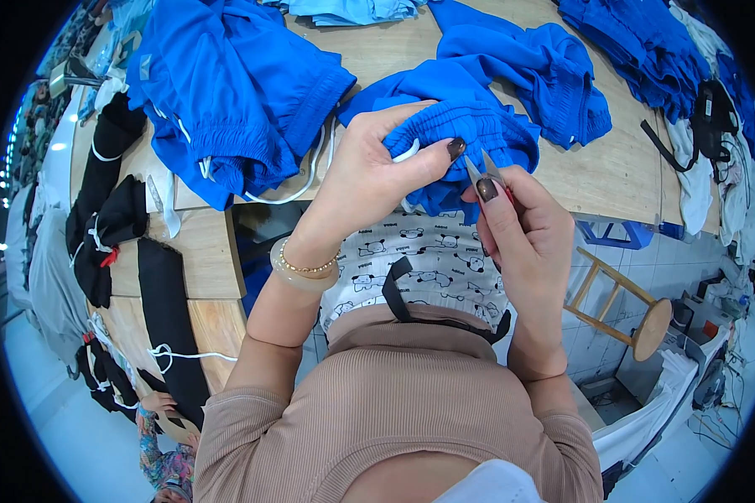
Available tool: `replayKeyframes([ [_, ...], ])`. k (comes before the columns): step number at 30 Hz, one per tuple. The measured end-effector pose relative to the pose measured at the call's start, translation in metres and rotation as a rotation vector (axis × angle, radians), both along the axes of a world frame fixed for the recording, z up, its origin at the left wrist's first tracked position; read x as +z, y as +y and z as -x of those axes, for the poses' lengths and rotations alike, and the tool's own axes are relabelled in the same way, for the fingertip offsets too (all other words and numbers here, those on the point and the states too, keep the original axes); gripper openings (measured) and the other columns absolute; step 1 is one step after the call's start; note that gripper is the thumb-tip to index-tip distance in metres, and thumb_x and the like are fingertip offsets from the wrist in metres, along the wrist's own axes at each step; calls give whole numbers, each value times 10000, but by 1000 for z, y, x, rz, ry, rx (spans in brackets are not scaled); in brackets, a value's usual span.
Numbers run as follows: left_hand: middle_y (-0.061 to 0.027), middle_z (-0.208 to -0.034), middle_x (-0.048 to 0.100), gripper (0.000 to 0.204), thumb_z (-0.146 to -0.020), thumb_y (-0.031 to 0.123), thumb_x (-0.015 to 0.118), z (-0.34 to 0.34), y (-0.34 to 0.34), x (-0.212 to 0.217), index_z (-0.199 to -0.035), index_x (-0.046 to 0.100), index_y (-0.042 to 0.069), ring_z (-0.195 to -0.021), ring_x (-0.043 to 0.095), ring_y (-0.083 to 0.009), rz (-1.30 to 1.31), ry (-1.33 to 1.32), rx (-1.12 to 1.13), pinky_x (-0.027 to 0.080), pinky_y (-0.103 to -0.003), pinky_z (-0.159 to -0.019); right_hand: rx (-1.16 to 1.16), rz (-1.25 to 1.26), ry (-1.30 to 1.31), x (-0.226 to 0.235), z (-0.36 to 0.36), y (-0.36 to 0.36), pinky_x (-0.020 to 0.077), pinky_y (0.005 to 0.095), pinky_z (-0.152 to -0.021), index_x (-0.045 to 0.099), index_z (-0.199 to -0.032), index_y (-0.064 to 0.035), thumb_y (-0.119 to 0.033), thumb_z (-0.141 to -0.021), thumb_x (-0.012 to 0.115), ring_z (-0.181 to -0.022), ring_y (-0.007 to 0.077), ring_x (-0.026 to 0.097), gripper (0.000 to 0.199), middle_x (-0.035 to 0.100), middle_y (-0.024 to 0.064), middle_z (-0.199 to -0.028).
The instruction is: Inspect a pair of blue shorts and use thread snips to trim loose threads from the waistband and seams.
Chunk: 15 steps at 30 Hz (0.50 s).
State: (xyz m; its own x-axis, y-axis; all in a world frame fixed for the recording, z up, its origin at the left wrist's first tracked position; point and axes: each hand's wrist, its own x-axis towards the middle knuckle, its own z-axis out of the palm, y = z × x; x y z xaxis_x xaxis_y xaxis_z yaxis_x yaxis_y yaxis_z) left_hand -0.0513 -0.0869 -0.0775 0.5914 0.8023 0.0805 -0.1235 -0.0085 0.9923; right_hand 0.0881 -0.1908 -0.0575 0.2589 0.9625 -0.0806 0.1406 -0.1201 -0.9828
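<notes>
In front of me at the table's near edge, my left hand is closed on the gathered elastic waistband of a blue garment. Its thumb presses on the cloth, and a short bit of white cord shows by the palm. My right hand grips small thread snips, whose pointed blades stand apart at the waistband. The lower fingers of that hand curl around the tool and partly hide it. Folded blue drawstring pants lie left of my hands, a white drawstring trailing from them.
Another blue garment lies beyond my right hand, and a blue stack sits at far right beside a black strapped bag. Black garments cover the left side table. A wooden stool stands lower right; another person is at lower left.
</notes>
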Motion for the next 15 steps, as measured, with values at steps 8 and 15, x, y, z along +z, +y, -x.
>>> replayKeyframes([
  [8,23,-789,614,190,-820,75,600,1,-2,-4,-959,631,-50,-716,493,-16,107,-38,-34,441,-173,-633,-121,-174,70,3,-4,-2,272,176,-483,587,-919,18,-75,-907,519,-580,8,376,116,495,-25,-679],
  [15,22,-798,620,192,-814,77,618,2,-1,1,-965,635,-40,-724,498,-17,72,5,-1,446,-179,-641,-20,11,21,1,-3,-1,229,189,-454,599,-839,13,-103,-902,526,-511,8,330,150,421,-45,-556],
])
